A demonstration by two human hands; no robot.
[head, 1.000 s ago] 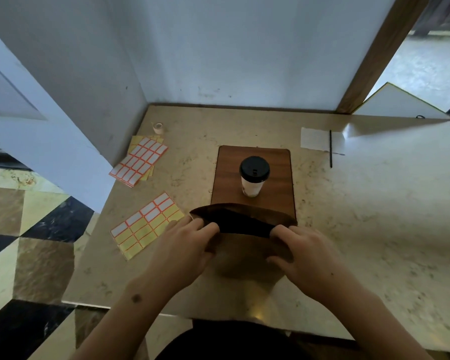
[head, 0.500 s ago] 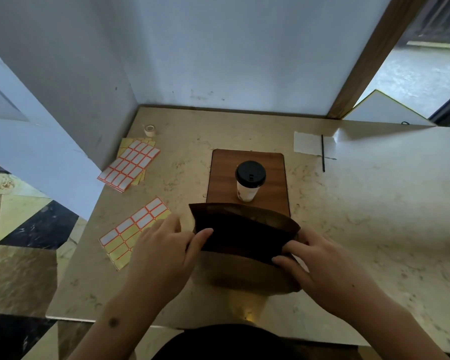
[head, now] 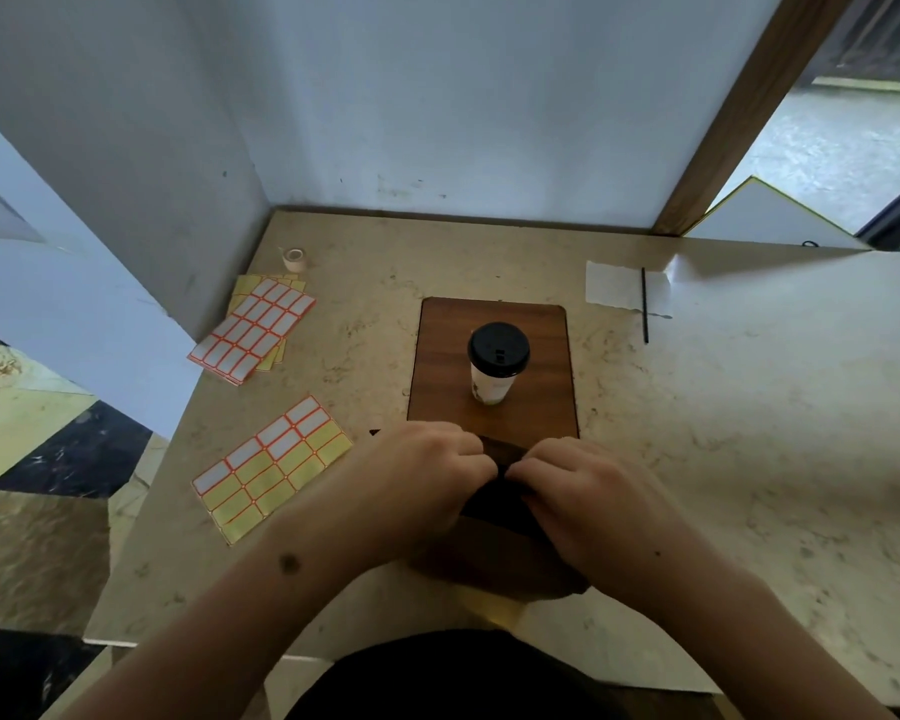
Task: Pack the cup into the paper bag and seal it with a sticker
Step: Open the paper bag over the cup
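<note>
Here, in the head view, a wooden board [head: 492, 356] lies on the table [head: 749, 433] and serves as the landmark. The cup [head: 497, 363], white with a black lid, stands upright at the board's centre, outside the bag. The paper bag [head: 494, 543], dark brown, lies just in front of the board, its top edge overlapping the board's near edge. Most of the bag is hidden beneath the two hands; whether its mouth is open cannot be made out. The left hand [head: 417, 485] has its fingers curled and pinches the bag's top edge; the right hand [head: 588, 506], fingers likewise curled, pinches the same edge just beside it. The fingertips of both hands nearly meet, and how they lie on the paper is hidden.

Left of the board, near its front corner, lies a sticker sheet [head: 271, 467], partly used. Further left and back, against the wall, a stack of sheets [head: 253, 327] lies with a small tape roll [head: 295, 258] behind it. Right of the board's far corner, a white paper scrap [head: 614, 291] lies under a thin black stick [head: 644, 304]. Both forearms are cut off by the lower frame edge.
</note>
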